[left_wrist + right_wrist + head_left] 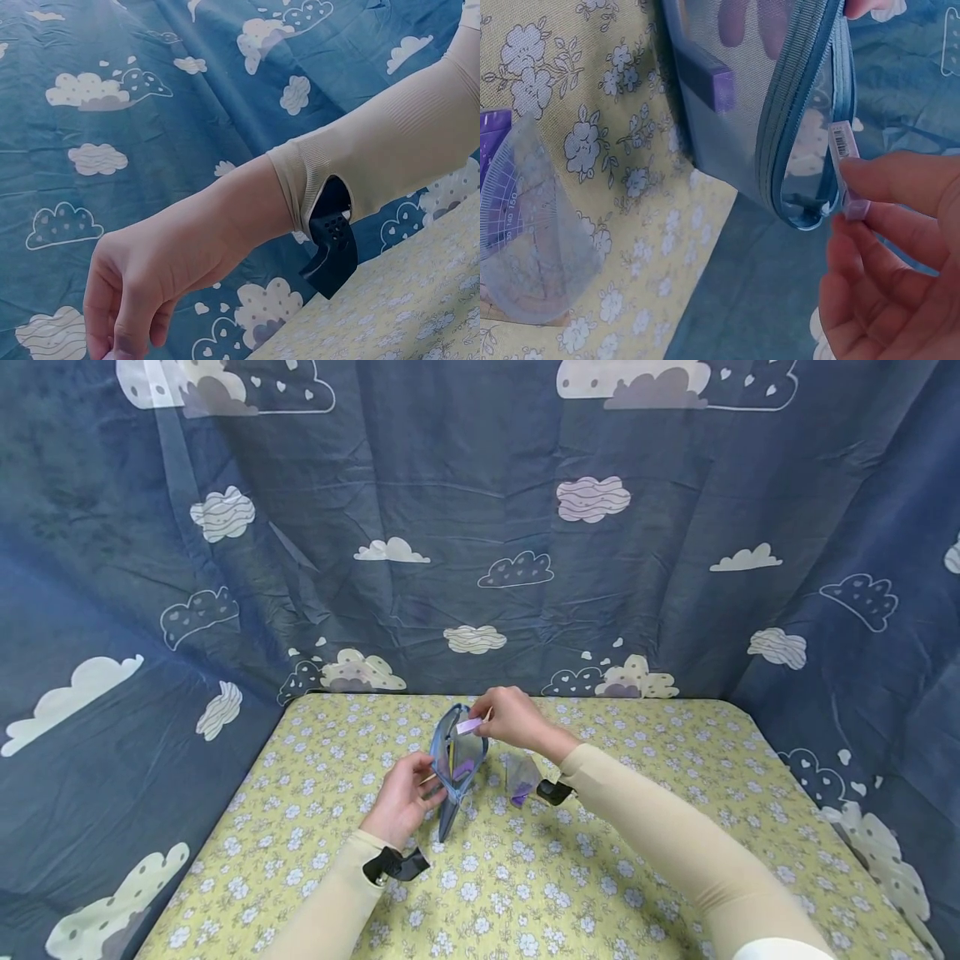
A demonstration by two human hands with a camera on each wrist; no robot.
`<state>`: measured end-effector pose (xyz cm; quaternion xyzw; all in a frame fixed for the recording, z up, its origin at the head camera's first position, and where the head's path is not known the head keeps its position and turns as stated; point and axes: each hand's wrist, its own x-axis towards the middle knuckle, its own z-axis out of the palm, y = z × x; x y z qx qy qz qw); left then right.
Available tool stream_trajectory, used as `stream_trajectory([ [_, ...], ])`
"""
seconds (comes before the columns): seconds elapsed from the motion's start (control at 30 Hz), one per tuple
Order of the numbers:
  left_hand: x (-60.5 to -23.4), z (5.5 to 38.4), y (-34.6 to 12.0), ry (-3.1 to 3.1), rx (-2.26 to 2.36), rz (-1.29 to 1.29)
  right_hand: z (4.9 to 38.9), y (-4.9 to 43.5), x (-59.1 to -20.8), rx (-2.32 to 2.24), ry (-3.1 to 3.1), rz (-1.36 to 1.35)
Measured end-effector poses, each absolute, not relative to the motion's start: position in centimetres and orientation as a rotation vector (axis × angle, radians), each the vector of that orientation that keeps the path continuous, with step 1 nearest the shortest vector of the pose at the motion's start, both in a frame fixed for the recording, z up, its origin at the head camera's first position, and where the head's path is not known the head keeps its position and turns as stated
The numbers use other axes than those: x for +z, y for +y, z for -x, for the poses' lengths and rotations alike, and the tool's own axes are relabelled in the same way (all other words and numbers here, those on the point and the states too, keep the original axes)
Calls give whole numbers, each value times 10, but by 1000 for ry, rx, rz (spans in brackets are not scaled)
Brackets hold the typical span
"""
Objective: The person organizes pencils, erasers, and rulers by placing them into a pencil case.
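Note:
A blue mesh pencil case with a zipper stands unzipped on the table. My left hand grips its left side, and its fingers show through the mesh in the right wrist view. Between thumb and fingers, my right hand pinches a small lilac eraser with a barcode on its white side, at the case's opening. The left wrist view shows the right hand from the side, the eraser mostly out of frame. Inside the case are a yellow pencil and a purple block.
Right of the case, a clear protractor lies on the flowered tablecloth, beside a small purple item that is partly cut off. A blue cloud-patterned curtain hangs behind the table and along both sides.

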<state>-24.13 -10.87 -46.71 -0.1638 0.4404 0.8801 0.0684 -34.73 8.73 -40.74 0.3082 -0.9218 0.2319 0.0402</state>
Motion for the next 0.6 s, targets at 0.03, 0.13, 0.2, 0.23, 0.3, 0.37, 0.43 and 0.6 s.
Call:
stream_trajectory([
  [0.03, -467, 242, -109, 1329, 2651, 496, 347, 87, -408, 699, -2827, -940],
  [0.13, -468, 242, -108, 1339, 2652, 502, 348, 85, -409, 679, -2833, -928],
  [0.2, -469, 242, -108, 1343, 2658, 510, 348, 84, -410, 655, -2837, -921],
  [0.23, -468, 241, -108, 1347, 2661, 511, 348, 84, -411, 645, -2839, -919],
  [0.3, -468, 241, -108, 1347, 2667, 517, 349, 83, -412, 632, -2840, -916],
  [0.37, -468, 240, -108, 1347, 2671, 520, 349, 82, -413, 618, -2836, -915],
  [0.43, -468, 240, -108, 1347, 2671, 517, 349, 82, -414, 609, -2834, -915],
  [0.6, -469, 240, -109, 1346, 2672, 504, 349, 79, -415, 589, -2825, -931],
])
